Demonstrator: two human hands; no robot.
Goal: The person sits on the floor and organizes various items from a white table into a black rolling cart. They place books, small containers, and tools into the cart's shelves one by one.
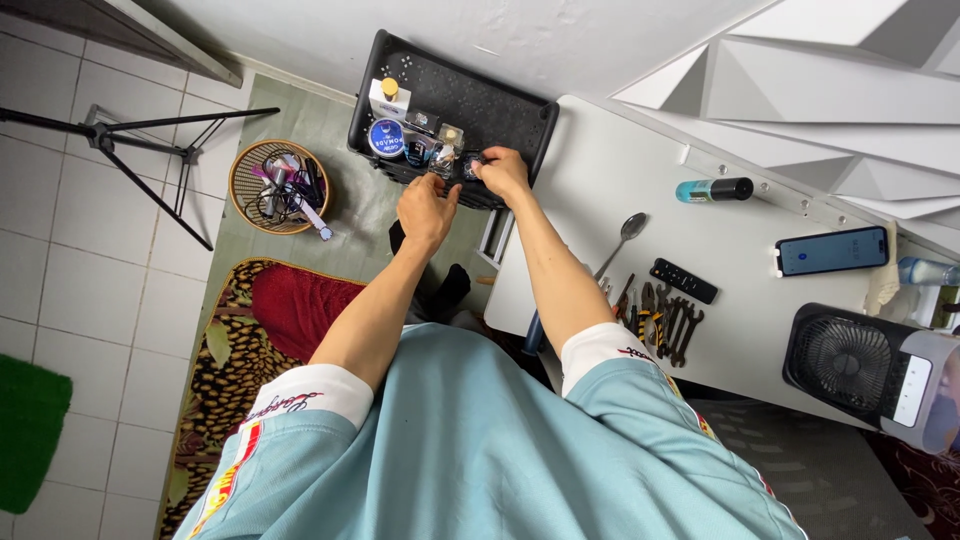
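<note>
Shirt: light blue shirt (480, 450) with white sleeve ends fills the bottom of the view, closest to the camera.
Left hand: the left hand (427, 208) is over the front edge of the black tray, fingers curled around a small clear jar (442, 160); the grip looks closed on it.
Right hand: the right hand (503, 170) is just beside the left one, fingers bent down on a small dark object (472, 165). It seems to pinch it, but what the object is I cannot tell.
Black tray: the black tray (470, 95) with small holes stands beyond the hands, next to the white table. Its left part holds a round blue tin (386, 138) and a white bottle with yellow cap (389, 98).
White table: the white table (620, 170) is at the right, with a spoon (624, 236), a black remote (684, 281), a row of wrenches and pliers (662, 320), a phone (832, 250), a teal and black bottle (714, 189) and a small fan (850, 360).
Floor: a wicker basket (250, 170) with cables and small tools is left of the tray, near a black tripod (140, 150). A leopard pattern rug (225, 370) lies under the left arm.
</note>
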